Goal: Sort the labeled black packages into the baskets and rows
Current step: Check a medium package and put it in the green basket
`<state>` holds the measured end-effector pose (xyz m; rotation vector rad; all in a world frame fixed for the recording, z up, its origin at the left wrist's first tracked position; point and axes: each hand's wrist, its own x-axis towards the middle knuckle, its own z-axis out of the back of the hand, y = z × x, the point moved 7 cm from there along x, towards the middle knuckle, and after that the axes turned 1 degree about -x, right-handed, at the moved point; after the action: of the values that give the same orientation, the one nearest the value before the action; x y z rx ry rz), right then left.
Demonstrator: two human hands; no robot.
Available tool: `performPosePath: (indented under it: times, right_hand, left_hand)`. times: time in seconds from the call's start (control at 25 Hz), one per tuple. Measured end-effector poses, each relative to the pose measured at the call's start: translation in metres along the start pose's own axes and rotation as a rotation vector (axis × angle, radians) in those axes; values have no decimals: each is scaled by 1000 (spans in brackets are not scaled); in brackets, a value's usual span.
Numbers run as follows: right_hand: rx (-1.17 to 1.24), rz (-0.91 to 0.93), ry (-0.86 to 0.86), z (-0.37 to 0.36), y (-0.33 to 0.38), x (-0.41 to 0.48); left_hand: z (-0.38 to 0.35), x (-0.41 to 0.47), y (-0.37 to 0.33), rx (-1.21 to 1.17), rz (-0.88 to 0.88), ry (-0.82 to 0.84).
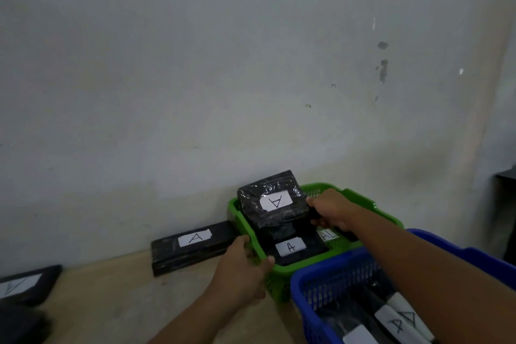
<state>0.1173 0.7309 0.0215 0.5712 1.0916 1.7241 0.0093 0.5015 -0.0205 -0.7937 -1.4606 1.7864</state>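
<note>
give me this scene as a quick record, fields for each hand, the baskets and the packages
left hand: grips the green basket by its near-left rim
right hand: holds the black package, label A, above the green basket
green basket contents: second package labelled A, lying flat
blue basket: nearest, at right; labelled packages inside
floor: long package labelled A against the wall, left of green basket
</note>
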Motion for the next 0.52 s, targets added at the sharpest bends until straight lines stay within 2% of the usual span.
performPosePath:
  times: [0.24,0.36,0.52]
  right_hand:
    - [-372,17,-36,-4,14,4]
    - [-427,3,-30,-10,8,11]
    - [-498,89,-152,-13,9,12]
  left_hand:
    - [-1,-7,-6,1,8,4]
    - [0,-8,-9,23,-24,-1]
    - [-1,-8,-12,63,-87,-6]
